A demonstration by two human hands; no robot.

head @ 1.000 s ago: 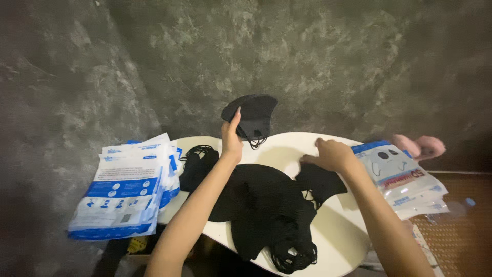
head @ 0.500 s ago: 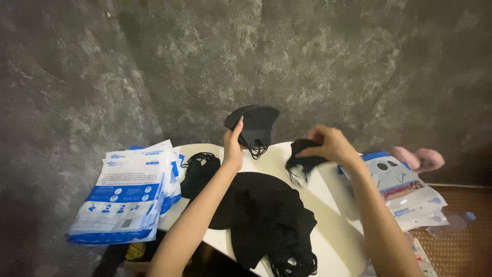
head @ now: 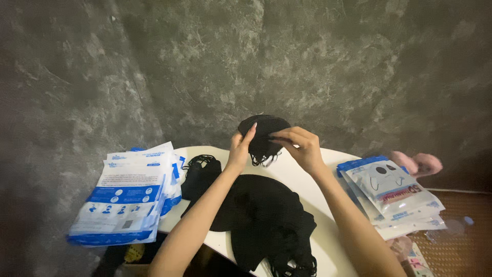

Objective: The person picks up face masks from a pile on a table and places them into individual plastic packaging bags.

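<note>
Both hands are raised above the small white round table, holding a stack of black face masks between them. My left hand grips the stack's left edge with the fingers upright. From the right, my right hand pinches the same stack. Ear loops dangle under the masks. Below my forearms a large pile of black masks lies on the table. A smaller heap of black masks sits at the table's left side.
A stack of white-and-blue flat packages lies to the left of the table. Filled clear packages are stacked at the right, with pink fluffy slippers behind them. A grey mottled wall fills the background.
My right hand picked a black mask off the table near the right packages and brought it up to the mask held in my left hand. Both hands now meet on the stack.
</note>
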